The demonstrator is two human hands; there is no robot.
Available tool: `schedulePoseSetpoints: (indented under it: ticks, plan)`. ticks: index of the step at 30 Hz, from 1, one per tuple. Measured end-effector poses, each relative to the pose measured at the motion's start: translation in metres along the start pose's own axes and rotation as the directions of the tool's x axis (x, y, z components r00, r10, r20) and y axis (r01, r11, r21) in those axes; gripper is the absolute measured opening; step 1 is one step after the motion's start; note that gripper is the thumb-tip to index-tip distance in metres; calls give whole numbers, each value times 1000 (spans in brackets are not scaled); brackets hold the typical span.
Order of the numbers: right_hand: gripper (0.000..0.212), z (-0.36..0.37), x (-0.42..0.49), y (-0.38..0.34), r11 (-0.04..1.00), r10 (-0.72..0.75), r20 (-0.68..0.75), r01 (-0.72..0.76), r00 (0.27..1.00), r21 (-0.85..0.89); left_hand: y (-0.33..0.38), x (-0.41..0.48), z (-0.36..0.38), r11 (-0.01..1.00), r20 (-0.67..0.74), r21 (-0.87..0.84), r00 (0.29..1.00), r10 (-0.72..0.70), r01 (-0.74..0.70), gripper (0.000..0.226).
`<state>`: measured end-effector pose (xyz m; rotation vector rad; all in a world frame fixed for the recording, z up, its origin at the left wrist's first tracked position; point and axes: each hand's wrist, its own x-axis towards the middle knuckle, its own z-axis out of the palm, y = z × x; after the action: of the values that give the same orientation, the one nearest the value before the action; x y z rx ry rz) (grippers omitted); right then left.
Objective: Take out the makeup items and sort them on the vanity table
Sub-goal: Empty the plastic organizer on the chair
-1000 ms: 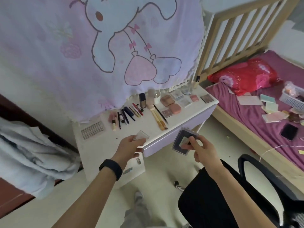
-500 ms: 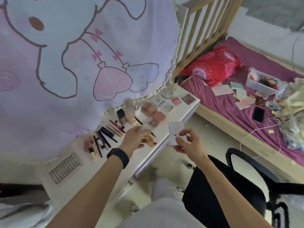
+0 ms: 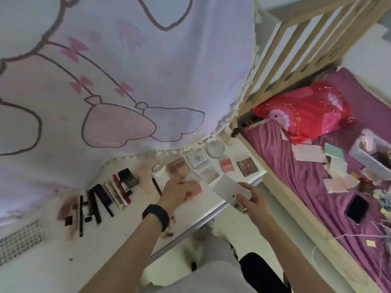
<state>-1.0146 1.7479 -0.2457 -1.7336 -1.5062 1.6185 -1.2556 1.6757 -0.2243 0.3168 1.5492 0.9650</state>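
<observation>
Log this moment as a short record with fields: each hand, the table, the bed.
Left hand: over the table, fingers curled on a small clear case
Right hand: holds a flat white case near the table's front edge
Table, left: pencils and tubes laid in a row
Table, back right: palettes, round compact
Bed: red pillow, phone, basket

A home bedroom: a pillow (image 3: 306, 115) is lying on the bed (image 3: 281, 166), and a cartoon cloth (image 3: 127, 60) is hanging above the vanity (image 3: 63, 261).
</observation>
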Motion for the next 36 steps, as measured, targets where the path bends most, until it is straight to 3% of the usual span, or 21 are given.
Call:
schedulePoseSetpoints:
  ticks: [3,9,12,18,22,27,30,36]
  plan:
    - [31,-22,50,-5,998,19,70,-14,997,-63,-9,27,32,996,-60,46,996,-70,73,44]
    - [49,-49,130,-5,959,26,168,22,985,-281,-31,54,68,991,-151,55,982,-116,125,44]
    - [34,-60,158,-16,960,-67,67,83,995,-266,-37,69,74,988,-169,97,980,-106,123,40]
    - [30,-78,211,-30,988,-48,-34,42,998,-146,-38,109,84,964,-214,253,976,-31,86,34]
    - [38,-81,229,-26,989,-24,11,25,1000,-144,-50,125,104,891,-107,448,994,-23,68,22]
    - [22,-75,217,-16,998,23,63,-19,998,-58,-61,131,132,782,-182,618,982,38,84,36]
    - [27,-81,215,-11,996,28,118,-17,993,-92,-65,132,137,689,-215,719,971,103,86,35]
    - [31,-77,201,0,990,59,272,-22,961,-136,-68,119,123,557,-244,816,966,87,156,31]
